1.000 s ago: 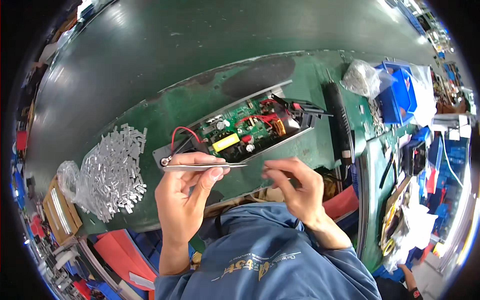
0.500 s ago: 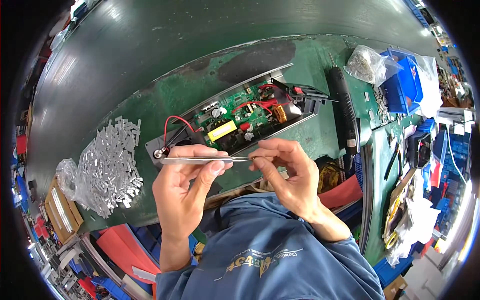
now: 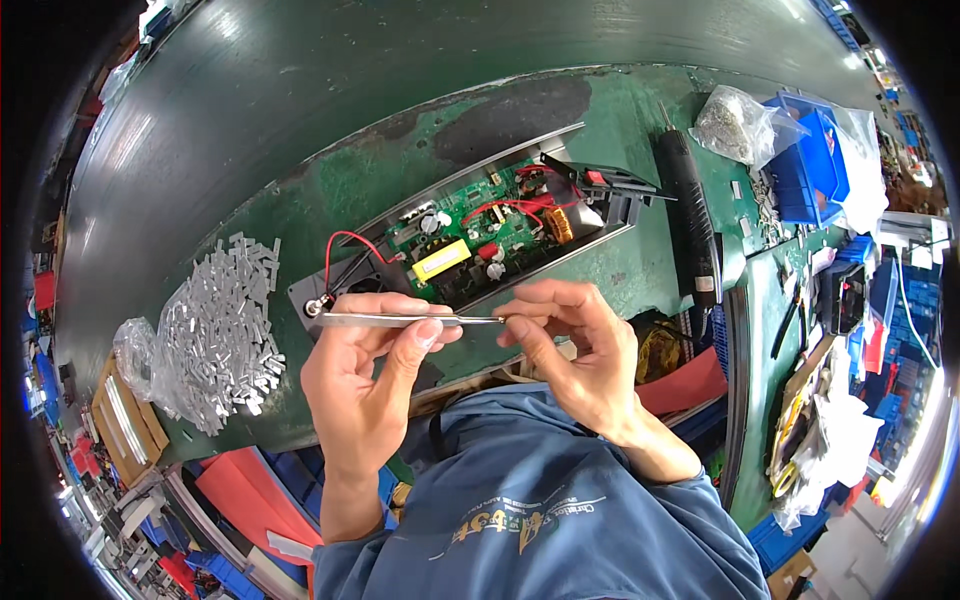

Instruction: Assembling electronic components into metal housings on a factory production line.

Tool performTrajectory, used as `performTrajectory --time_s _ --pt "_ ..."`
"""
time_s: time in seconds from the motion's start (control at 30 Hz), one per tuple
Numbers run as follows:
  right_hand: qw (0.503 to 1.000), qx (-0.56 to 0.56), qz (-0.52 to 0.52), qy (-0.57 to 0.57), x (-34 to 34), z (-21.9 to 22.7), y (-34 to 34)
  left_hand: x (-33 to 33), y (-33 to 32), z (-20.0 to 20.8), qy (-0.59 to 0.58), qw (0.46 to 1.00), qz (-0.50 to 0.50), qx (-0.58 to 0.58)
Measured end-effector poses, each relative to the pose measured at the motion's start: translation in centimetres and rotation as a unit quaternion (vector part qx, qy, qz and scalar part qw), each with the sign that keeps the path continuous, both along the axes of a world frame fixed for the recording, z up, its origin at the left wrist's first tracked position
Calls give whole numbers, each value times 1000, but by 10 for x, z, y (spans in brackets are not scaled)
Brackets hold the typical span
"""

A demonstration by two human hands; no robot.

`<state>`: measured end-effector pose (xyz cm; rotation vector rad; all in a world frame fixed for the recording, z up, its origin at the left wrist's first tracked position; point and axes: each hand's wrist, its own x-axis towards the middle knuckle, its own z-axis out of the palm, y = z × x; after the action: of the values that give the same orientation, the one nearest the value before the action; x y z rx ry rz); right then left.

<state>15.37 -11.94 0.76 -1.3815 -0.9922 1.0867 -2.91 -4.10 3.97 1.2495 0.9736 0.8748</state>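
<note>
My left hand [image 3: 370, 365] pinches a pair of silver tweezers [image 3: 385, 320], held level with the tips toward the right. At those tips, the thumb and forefinger of my right hand [image 3: 575, 345] close on a tiny part, too small to make out. Just beyond my hands lies an open metal housing with a green circuit board [image 3: 480, 212]. The board carries a yellow transformer [image 3: 441, 260], a copper coil [image 3: 558, 226] and red wires. One red wire [image 3: 345, 236] loops to a dark end plate [image 3: 308, 290] at the housing's left.
A heap of small grey metal pieces [image 3: 225, 330] lies on the green bench at left. A black electric screwdriver [image 3: 690, 210] stands right of the housing. At far right are blue bins [image 3: 800, 180] and a clear bag of small parts [image 3: 738, 125].
Almost nothing differs. My left hand and the tweezers have shifted very slightly left, and their tips still meet my right fingers.
</note>
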Motion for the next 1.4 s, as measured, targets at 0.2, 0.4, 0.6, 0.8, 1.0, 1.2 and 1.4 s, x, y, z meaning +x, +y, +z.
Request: performTrajectory --time_s 0.2,0.4,0.6,0.8,1.0,1.2,1.4 --pt "968 63 -152 -190 32 -11 -23 -2 -3 -2 48 995 21 80" --pt "777 3 -293 -557 105 -32 -27 -10 -5 -13 149 976 3 155" --pt "818 -116 -235 -511 106 -22 -48 -11 1 -24 193 943 4 270" --pt "942 -238 -237 10 55 -30 -138 0 8 -28 223 924 -30 308" --pt "932 -362 6 33 8 -38 -159 -6 6 -29 253 910 -49 326" --pt "967 -235 93 -13 -2 -51 -154 -3 7 -32 268 893 -58 358" --pt "965 -235 113 -20 -1 -51 -148 -2 6 -33 272 892 -52 357"
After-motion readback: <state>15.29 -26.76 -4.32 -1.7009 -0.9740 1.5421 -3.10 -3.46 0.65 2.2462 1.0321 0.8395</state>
